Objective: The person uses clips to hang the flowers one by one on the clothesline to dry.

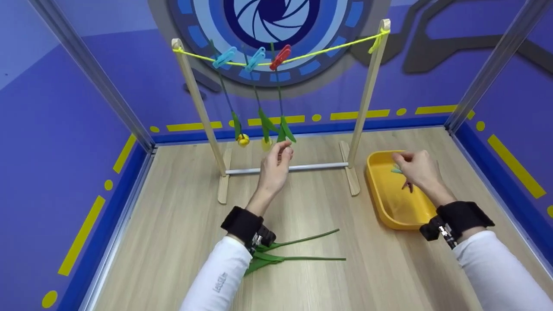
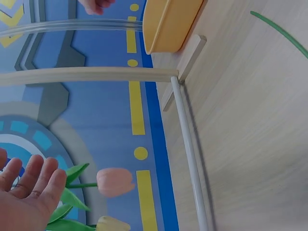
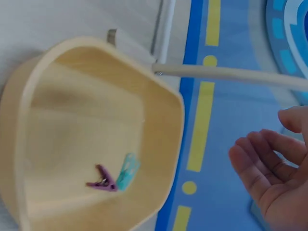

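Observation:
Three tulips hang head down from a yellow cord (image 1: 337,46), held by two blue clothespins (image 1: 224,57) and a red clothespin (image 1: 281,57). My left hand (image 1: 275,166) is nearest the right-hand, pink tulip (image 2: 115,182), its fingers loosely bent and holding nothing; in the head view it hides that bloom. A yellow tulip (image 1: 243,140) hangs at the left, with a pale yellow tulip (image 2: 113,224) between. Over the yellow basin (image 1: 376,190) hovers my right hand (image 1: 419,168), fingers relaxed with nothing in them. Inside the basin lie a purple clothespin (image 3: 103,180) and a teal clothespin (image 3: 128,172).
The cord is strung between two wooden posts (image 1: 367,95), joined low down by a pale rod (image 1: 319,166). Two green stems (image 1: 313,258) with leaves lie on the table near the front, partly covered by my left forearm. Printed panels enclose the back and sides.

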Tool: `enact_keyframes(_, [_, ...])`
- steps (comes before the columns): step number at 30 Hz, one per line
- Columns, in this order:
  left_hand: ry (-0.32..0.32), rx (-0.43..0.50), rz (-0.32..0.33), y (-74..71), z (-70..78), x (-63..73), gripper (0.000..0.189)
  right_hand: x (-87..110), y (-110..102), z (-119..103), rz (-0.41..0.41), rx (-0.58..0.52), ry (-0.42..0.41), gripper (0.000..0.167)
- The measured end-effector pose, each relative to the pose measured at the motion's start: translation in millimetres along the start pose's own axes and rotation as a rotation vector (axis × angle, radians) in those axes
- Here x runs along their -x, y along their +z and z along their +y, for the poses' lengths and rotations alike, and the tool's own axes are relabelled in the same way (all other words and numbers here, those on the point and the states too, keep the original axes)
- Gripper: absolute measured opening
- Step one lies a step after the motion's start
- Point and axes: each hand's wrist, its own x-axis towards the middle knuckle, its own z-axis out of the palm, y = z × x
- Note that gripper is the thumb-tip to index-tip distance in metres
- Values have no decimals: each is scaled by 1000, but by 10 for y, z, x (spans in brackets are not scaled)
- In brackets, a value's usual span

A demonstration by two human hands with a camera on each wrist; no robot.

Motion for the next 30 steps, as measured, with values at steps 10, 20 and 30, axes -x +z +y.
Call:
enact_keyframes(10, [84,-154,-108,136,-47,196,34,-36,83,422,-26,120,113,53])
enact_keyframes(20, [137,-222,-230,233,-135,398,30,-102,224,695,-76,174,301,51])
enact_keyframes(30, [109,-257,-298,277,-225,528,29,-175,358,852,-74,222,373,35])
